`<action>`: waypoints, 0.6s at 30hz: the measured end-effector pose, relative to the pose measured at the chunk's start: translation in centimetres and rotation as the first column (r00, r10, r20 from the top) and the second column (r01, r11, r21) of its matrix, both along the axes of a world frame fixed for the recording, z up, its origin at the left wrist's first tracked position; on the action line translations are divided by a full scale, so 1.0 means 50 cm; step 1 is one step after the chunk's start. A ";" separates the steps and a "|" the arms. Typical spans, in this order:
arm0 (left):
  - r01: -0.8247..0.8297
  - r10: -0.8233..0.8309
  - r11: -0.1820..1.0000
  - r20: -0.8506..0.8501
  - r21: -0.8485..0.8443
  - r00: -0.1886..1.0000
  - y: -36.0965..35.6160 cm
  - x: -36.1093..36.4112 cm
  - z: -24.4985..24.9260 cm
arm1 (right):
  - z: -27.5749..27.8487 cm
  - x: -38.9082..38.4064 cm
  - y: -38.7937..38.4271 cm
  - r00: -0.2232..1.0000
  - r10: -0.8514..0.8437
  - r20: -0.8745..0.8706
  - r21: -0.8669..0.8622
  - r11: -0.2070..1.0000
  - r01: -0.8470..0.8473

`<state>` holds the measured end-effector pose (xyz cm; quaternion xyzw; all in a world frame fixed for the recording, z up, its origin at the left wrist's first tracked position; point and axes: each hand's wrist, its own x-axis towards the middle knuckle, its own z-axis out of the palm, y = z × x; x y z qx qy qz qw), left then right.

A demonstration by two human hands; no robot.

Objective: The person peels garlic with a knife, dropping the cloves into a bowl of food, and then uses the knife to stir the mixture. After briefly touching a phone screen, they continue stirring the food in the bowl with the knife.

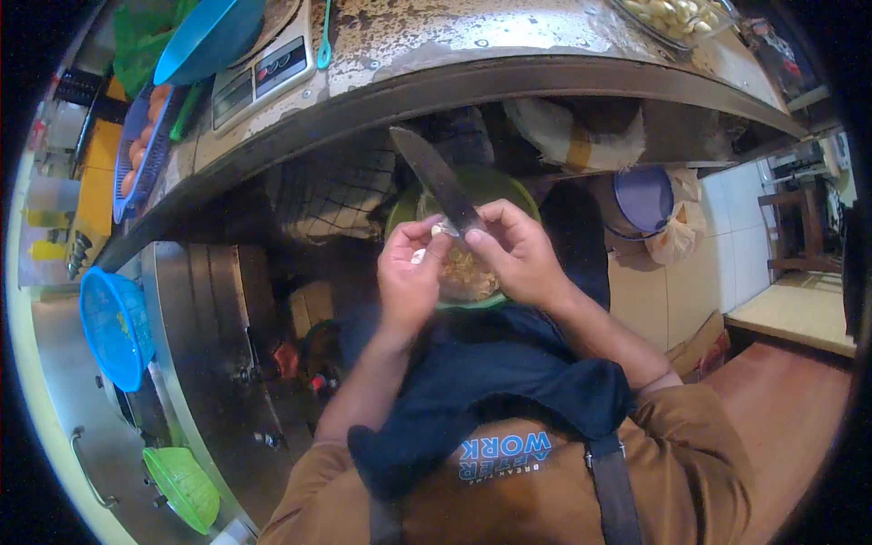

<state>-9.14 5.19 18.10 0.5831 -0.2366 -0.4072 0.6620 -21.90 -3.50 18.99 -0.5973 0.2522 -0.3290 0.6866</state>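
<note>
My left hand point(409, 272) is closed around white garlic cloves point(418, 257), one at the fingertips and one against the palm. In my right hand point(527, 259) is a knife point(429, 168) with a broad dark blade, pointing up and to the left. The lower part of the blade meets the clove at my left fingertips; the handle is mostly hidden by my fingers. Both hands are over a green basin point(520, 193), which holds a yellowish-brown heap point(468, 280) that looks like garlic and skins.
On the worn counter point(409, 41) are a kitchen scale point(263, 77), a turquoise spoon point(324, 41), a blue bowl point(204, 45), a basket of eggs point(141, 150) and a container of peeled cloves point(677, 18). Its edge runs just beyond the knife. A purple-lidded bucket point(643, 202) stands right.
</note>
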 end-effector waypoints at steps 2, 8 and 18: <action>0.042 -0.042 0.999 -0.043 -0.011 0.998 0.004 -0.003 -0.007 | 0.007 -0.002 0.002 1.000 0.007 -0.023 -0.018 1.000 -0.007; 0.072 -0.074 0.997 -0.121 -0.023 0.990 -0.002 -0.022 0.002 | -0.007 0.005 -0.003 0.987 -0.139 -0.085 -0.158 0.980 0.124; 0.012 -0.022 0.999 -0.207 -0.045 0.978 0.000 0.010 -0.014 | -0.043 -0.009 -0.050 0.969 -0.206 -0.138 -0.203 0.963 0.176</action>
